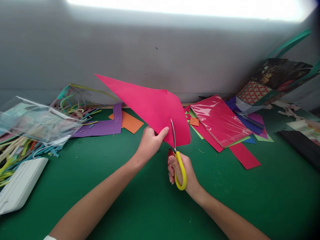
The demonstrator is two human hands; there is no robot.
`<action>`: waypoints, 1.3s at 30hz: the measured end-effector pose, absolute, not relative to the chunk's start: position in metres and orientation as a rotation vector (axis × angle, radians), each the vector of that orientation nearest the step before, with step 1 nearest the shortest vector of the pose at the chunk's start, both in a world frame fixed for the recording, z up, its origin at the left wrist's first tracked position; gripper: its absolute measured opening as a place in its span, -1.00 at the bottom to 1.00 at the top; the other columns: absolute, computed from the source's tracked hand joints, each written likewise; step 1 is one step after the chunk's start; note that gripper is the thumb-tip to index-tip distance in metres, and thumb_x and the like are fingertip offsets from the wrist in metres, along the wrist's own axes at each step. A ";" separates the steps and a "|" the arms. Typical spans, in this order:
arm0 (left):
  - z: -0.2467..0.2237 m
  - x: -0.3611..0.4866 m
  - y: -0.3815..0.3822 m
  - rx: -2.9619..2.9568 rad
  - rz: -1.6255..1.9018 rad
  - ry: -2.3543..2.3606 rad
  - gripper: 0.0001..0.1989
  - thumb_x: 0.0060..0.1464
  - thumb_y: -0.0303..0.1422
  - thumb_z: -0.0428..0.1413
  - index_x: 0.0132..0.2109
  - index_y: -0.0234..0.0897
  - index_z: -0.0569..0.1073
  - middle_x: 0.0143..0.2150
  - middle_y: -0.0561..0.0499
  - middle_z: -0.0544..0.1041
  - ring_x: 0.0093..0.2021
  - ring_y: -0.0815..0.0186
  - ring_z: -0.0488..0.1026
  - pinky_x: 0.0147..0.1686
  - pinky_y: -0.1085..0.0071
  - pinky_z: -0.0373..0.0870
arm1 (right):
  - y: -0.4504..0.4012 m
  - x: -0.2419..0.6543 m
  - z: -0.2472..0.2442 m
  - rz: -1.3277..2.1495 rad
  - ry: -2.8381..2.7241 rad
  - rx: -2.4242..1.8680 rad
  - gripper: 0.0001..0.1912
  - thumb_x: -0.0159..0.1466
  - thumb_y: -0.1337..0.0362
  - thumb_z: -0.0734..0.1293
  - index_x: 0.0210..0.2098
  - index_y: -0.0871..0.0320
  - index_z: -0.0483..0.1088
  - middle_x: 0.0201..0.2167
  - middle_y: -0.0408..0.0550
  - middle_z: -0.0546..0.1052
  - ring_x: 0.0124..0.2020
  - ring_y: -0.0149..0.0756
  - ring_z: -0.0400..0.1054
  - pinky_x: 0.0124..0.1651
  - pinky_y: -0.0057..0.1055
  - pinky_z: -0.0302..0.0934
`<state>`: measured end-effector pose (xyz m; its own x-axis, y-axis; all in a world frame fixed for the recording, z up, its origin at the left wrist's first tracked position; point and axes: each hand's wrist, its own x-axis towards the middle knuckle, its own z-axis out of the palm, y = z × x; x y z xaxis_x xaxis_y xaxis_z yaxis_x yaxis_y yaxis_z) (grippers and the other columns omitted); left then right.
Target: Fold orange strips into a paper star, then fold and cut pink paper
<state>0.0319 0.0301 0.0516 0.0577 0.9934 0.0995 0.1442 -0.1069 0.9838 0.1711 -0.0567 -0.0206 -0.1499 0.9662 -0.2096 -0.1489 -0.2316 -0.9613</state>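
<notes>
My left hand (151,141) pinches the lower edge of a folded pink paper (142,103), thumb on top. The paper is raised above the green table (140,200), its long pointed corner reaching up to the left. In my right hand (183,171) are scissors (181,173) with a yellow handle loop and a red part behind it. Their metal blade lies upright against the paper, just right of my left thumb. A paper flap stands to the right of the blade. The second blade is hidden behind the paper.
Purple paper (100,128) and orange paper (132,122) lie behind my left hand. Colored strips (22,150), a clear bag (47,120) and a white device (22,185) are at left. A pink paper pack (222,120), black case (300,146) and patterned bag (255,93) are right.
</notes>
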 end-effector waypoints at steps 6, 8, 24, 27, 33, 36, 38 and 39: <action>0.052 0.031 0.030 1.375 1.194 1.154 -0.67 0.23 -0.11 0.19 -0.36 -0.26 0.40 -0.40 0.02 0.49 -0.39 0.31 0.42 -0.37 0.41 0.36 | -0.056 0.172 -0.022 1.526 -1.077 -1.186 -0.44 0.26 -0.29 0.36 -0.36 0.10 0.26 -0.70 -0.33 0.28 -0.78 -0.42 0.24 -0.76 -0.54 0.13; 0.054 0.031 0.029 1.289 1.203 1.080 -0.63 0.23 -0.07 0.18 -0.36 -0.26 0.37 -0.42 0.04 0.43 -0.45 0.35 0.35 -0.42 0.42 0.34 | -0.056 0.172 -0.022 1.525 -1.080 -1.174 -0.46 0.27 -0.27 0.36 -0.35 0.10 0.26 -0.70 -0.33 0.29 -0.78 -0.42 0.25 -0.75 -0.54 0.13; 0.051 0.030 0.031 1.211 1.251 1.113 -0.61 0.14 -0.10 0.27 -0.41 -0.25 0.33 -0.51 0.09 0.34 -0.52 0.40 0.27 -0.53 0.45 0.28 | -0.058 0.170 -0.025 1.593 -1.030 -1.104 -0.47 0.35 -0.25 0.29 -0.32 0.12 0.27 -0.67 -0.32 0.28 -0.78 -0.48 0.20 -0.74 -0.56 0.13; 0.050 0.030 0.031 1.235 1.258 1.103 -0.64 0.14 -0.11 0.27 -0.38 -0.26 0.36 -0.48 0.09 0.35 -0.50 0.40 0.28 -0.52 0.47 0.28 | -0.056 0.169 -0.026 1.628 -1.004 -1.056 -0.46 0.36 -0.27 0.26 -0.29 0.13 0.29 -0.66 -0.31 0.27 -0.76 -0.48 0.19 -0.72 -0.56 0.14; 0.048 0.030 0.029 1.327 1.199 1.096 -0.63 0.20 -0.13 0.22 -0.41 -0.27 0.34 -0.49 0.08 0.33 -0.49 0.40 0.26 -0.51 0.47 0.26 | -0.051 0.170 -0.021 1.611 -1.023 -1.038 -0.38 0.31 -0.36 0.23 -0.30 0.13 0.28 -0.66 -0.31 0.25 -0.74 -0.49 0.17 -0.70 -0.55 0.13; 0.049 0.032 0.028 1.338 1.150 1.108 -0.61 0.18 -0.12 0.23 -0.44 -0.27 0.31 -0.51 0.09 0.32 -0.51 0.41 0.25 -0.52 0.48 0.27 | -0.050 0.170 -0.013 1.593 -1.031 -1.073 -0.34 0.29 -0.40 0.21 -0.32 0.13 0.27 -0.67 -0.31 0.23 -0.74 -0.48 0.17 -0.70 -0.53 0.12; 0.050 0.033 0.027 1.330 1.136 1.110 -0.62 0.16 -0.12 0.25 -0.42 -0.27 0.33 -0.51 0.09 0.34 -0.51 0.41 0.26 -0.53 0.48 0.28 | -0.049 0.170 -0.010 1.587 -1.032 -1.086 -0.33 0.28 -0.42 0.20 -0.33 0.12 0.26 -0.68 -0.31 0.23 -0.75 -0.47 0.17 -0.70 -0.52 0.12; 0.050 0.033 0.026 1.326 1.136 1.108 -0.63 0.15 -0.12 0.25 -0.41 -0.28 0.35 -0.50 0.09 0.36 -0.51 0.41 0.27 -0.52 0.48 0.29 | -0.049 0.170 -0.008 1.586 -1.034 -1.090 -0.32 0.27 -0.43 0.19 -0.33 0.12 0.25 -0.68 -0.31 0.22 -0.75 -0.47 0.17 -0.71 -0.52 0.12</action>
<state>0.0334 0.0262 0.0500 0.1302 0.9903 0.0491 0.0249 -0.0528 0.9983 0.1700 -0.0495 -0.0082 -0.1833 0.9657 -0.1839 -0.2216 -0.2228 -0.9493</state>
